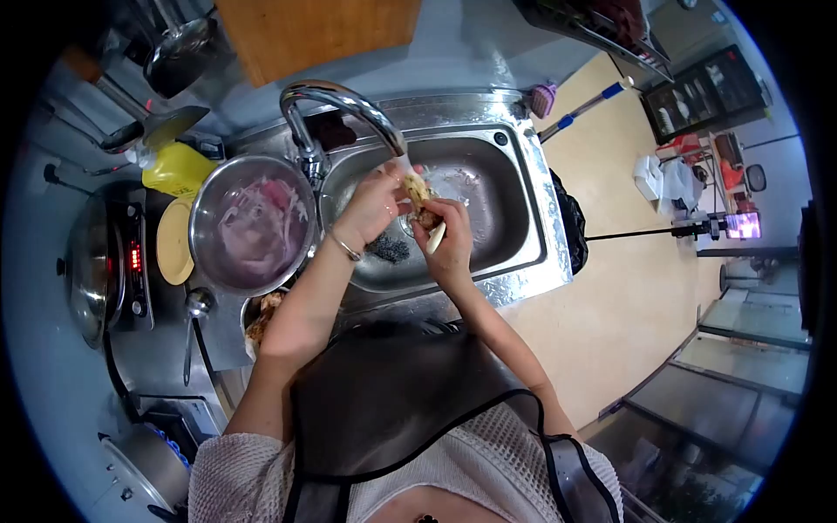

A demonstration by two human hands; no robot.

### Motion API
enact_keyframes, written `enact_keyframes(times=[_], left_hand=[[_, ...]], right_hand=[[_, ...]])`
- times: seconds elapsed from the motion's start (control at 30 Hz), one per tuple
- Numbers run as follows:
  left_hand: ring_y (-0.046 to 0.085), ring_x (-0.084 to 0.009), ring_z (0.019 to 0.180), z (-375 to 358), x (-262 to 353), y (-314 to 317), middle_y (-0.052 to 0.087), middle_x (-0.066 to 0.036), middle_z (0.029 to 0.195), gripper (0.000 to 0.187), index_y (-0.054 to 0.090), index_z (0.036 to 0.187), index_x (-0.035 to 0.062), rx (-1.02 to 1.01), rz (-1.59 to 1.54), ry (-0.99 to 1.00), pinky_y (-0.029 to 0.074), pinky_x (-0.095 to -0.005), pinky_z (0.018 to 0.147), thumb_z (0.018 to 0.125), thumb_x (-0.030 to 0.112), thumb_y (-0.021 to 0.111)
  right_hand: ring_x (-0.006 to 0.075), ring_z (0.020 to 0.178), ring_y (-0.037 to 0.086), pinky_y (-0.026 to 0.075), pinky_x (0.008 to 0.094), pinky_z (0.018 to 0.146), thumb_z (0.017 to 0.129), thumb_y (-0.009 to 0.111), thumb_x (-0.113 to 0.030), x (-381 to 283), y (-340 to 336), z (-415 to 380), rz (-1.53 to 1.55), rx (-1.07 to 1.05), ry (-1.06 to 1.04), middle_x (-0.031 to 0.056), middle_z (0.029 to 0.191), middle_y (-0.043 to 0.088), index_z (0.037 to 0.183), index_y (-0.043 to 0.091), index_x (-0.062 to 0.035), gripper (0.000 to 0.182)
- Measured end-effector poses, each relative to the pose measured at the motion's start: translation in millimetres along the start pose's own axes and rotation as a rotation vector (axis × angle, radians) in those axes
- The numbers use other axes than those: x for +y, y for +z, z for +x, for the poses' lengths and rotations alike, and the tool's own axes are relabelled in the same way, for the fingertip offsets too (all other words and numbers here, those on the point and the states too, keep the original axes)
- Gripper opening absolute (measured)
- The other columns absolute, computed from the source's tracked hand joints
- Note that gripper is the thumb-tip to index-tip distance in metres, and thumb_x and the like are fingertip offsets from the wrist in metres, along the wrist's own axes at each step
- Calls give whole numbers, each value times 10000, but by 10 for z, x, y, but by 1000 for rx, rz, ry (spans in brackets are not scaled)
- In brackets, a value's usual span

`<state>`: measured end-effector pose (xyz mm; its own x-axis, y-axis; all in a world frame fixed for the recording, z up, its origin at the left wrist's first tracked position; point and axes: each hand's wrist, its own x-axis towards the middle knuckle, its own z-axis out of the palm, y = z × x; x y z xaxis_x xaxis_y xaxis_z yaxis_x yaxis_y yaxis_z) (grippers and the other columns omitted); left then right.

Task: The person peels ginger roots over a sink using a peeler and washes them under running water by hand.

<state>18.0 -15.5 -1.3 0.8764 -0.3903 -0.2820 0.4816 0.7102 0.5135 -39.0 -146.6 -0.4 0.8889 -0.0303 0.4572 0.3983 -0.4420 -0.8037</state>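
Observation:
Under the tap (353, 98), my left hand (375, 207) is closed around the upper end of a yellowish-brown, dark-speckled piece of food (420, 192). My right hand (452, 240) pinches the lower end of the same piece from the right. A smooth white part (436, 237) sticks out under the right fingers; I cannot tell whether it belongs to the piece. Both hands are over the steel sink (499, 187), where a dark scouring pad (388, 249) lies below the left wrist.
Left of the sink stands a steel bowl (197, 222) with pale shreds in liquid. Near my left forearm sit a small container of brown pieces (260, 324) and a ladle (199, 303). A yellow bottle (179, 167), a beige lid-like disc (174, 240) and a lidded wok (94, 261) are farther left.

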Motion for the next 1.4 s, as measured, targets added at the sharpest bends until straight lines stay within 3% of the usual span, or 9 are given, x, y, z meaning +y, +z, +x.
enact_keyframes(times=[0.07, 0.2, 0.27, 0.37, 0.57, 0.9, 1.03, 1.17, 1.4], left_hand=[[576, -241, 939, -27, -128, 2, 562, -164, 1022, 439, 469, 1077, 3, 123, 457, 219, 481, -331, 780, 914, 392, 345], [621, -194, 668, -6, 49, -86, 615, -114, 773, 451, 535, 880, 0, 250, 369, 176, 516, -291, 636, 911, 409, 348], [622, -200, 689, -23, 102, -93, 617, -119, 788, 453, 535, 882, 2, 227, 389, 165, 514, -289, 643, 915, 408, 338], [614, -213, 808, -78, 145, -101, 613, -136, 886, 365, 520, 987, 1, 127, 335, 118, 498, -293, 721, 934, 313, 337], [563, -247, 961, -124, 102, -49, 569, -124, 992, 305, 442, 1167, 16, -50, 171, 165, 444, -344, 850, 873, 75, 388], [567, -250, 969, 50, 30, -95, 546, -151, 1048, 385, 383, 1215, 23, 15, 35, 70, 450, -335, 844, 909, 253, 425], [570, -184, 924, -54, -160, -120, 567, -152, 1018, 352, 390, 1170, 23, -107, 371, 59, 452, -301, 809, 917, 267, 413], [570, -135, 712, -130, -46, -178, 543, -91, 907, 355, 335, 1186, 34, -1, 458, 99, 466, -251, 615, 901, 203, 461], [508, -86, 551, -231, 151, -102, 503, -42, 799, 415, 359, 1188, -4, -56, 785, -120, 453, -232, 520, 816, 67, 528]], right_hand=[[296, 821, 524, 434, 327, 711, 636, 660, -9, 1, 58, -26, -64, -5, -55, 141, 916, 519, 939, 529, -29, 331], [240, 833, 539, 440, 309, 697, 674, 658, -26, 67, 105, -79, 32, -55, -16, 114, 912, 528, 962, 510, -32, 324], [163, 817, 549, 446, 272, 687, 736, 636, -36, 118, 129, -159, 401, -166, 379, 80, 896, 547, 995, 484, -34, 300], [108, 789, 543, 445, 235, 681, 787, 595, -33, 108, 78, -119, 666, -142, 590, 63, 883, 558, 1019, 465, -30, 266], [123, 780, 560, 448, 229, 689, 796, 573, -14, 128, 83, -123, 776, -104, 597, 78, 889, 562, 1021, 453, -27, 255], [140, 752, 555, 449, 242, 688, 848, 526, -114, 152, 131, -161, 921, -79, 673, 88, 886, 553, 1024, 443, -31, 212], [164, 729, 555, 455, 277, 619, 893, 462, -255, 115, 74, -31, 980, -95, 649, 129, 902, 567, 1037, 426, -29, 270], [154, 666, 546, 467, 262, 553, 917, 296, -441, 314, -188, 232, 417, -75, 505, 76, 807, 499, 1087, 408, -24, 464], [154, 658, 534, 449, 268, 589, 910, 271, -479, -70, -199, 776, 1154, -285, 576, 87, 807, 530, 1073, 487, 15, 563]])
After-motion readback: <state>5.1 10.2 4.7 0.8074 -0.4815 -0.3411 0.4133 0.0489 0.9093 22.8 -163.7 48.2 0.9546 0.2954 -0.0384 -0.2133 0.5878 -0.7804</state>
